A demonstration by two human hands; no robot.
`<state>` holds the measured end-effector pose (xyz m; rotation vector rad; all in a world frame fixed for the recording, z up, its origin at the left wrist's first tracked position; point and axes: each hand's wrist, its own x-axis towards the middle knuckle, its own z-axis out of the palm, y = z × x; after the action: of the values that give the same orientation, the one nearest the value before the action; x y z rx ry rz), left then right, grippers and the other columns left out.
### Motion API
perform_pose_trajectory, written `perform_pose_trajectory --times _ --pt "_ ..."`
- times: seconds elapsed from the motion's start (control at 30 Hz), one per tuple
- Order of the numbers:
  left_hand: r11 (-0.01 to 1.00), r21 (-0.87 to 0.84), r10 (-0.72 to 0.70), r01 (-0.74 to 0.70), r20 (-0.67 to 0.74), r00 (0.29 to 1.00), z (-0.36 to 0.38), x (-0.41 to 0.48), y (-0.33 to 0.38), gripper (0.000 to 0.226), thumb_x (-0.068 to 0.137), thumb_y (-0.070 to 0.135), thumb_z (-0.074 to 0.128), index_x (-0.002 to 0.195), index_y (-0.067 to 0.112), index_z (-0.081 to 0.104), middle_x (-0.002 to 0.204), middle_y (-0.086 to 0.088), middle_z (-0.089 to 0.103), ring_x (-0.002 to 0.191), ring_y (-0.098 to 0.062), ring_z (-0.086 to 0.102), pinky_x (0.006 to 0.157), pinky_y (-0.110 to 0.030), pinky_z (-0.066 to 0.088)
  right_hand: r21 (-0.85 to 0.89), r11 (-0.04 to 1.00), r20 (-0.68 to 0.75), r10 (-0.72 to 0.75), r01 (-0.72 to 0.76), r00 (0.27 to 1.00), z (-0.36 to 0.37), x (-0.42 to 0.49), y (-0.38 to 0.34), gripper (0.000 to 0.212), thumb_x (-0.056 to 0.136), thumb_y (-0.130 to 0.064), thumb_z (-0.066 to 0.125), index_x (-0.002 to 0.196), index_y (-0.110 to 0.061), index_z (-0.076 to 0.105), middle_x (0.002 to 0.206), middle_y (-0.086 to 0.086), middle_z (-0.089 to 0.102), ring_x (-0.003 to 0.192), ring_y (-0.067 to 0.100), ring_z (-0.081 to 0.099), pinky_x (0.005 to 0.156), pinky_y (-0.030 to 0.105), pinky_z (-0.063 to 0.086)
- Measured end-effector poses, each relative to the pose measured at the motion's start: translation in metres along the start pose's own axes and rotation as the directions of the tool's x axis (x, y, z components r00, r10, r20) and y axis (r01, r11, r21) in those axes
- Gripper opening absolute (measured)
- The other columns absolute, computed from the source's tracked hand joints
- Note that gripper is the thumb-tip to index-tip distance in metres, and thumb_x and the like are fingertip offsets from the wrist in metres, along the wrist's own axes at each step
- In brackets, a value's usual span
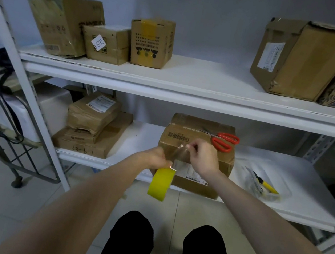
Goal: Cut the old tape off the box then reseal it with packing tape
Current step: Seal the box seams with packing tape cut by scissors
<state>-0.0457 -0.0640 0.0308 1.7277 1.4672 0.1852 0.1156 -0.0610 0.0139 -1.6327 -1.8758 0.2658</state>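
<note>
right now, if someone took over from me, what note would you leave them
Left hand grips the yellow tape roll at the box's near edge. Right hand pinches the end of a clear strip drawn from it, above the box top.
Box sits on the lower shelf, red-handled scissors lying on it; a yellow knife lies in a tray to its right.
Done: cutting seems over, tape is drawn out.
Left: press the strip down, cut it from the roll.

yellow tape roll (160, 186), red scissors (224, 141) (handles)
</note>
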Motion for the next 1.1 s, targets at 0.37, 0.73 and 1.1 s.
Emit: perform_pose_trajectory --times 0.37,0.73,1.1 --pt "0.996 0.045 -0.078 0.073 0.123 0.989 -0.001 -0.006 0.001 0.026 0.098 0.034 0.048 0.113 0.014 0.053 0.1 -0.006 0.06 0.071 -0.015 0.064 0.056 -0.022 0.051 -0.169 0.977 0.038 -0.122 0.126 0.992 -0.009 0.02 -0.016 0.02 0.096 -0.03 0.056 0.093 -0.014 0.067 0.094 0.008 0.071 0.09 0.028 0.065 0.073 0.037 0.052" --pt "0.972 -0.224 -0.066 0.065 0.004 0.998 -0.037 0.013 0.006 0.025 0.089 0.032 0.062 0.11 0.017 0.064 0.112 -0.004 0.061 0.106 -0.019 0.055 0.09 -0.038 0.047 -0.068 0.994 0.049 -0.082 0.086 0.995 -0.017 0.058 -0.011 0.019 0.098 -0.025 0.052 0.1 -0.009 0.063 0.098 0.011 0.068 0.092 0.029 0.063 0.076 0.038 0.048" --pt "0.921 -0.368 -0.197 0.129 -0.154 0.968 -0.023 0.045 0.016 0.012 0.088 0.022 0.054 0.095 0.014 0.057 0.084 -0.007 0.054 0.079 -0.022 0.054 0.08 -0.036 0.05 -0.239 0.968 0.12 -0.045 0.072 0.992 0.004 0.083 0.005 0.018 0.097 -0.034 0.052 0.097 -0.019 0.063 0.101 0.003 0.068 0.095 0.026 0.063 0.073 0.034 0.046"
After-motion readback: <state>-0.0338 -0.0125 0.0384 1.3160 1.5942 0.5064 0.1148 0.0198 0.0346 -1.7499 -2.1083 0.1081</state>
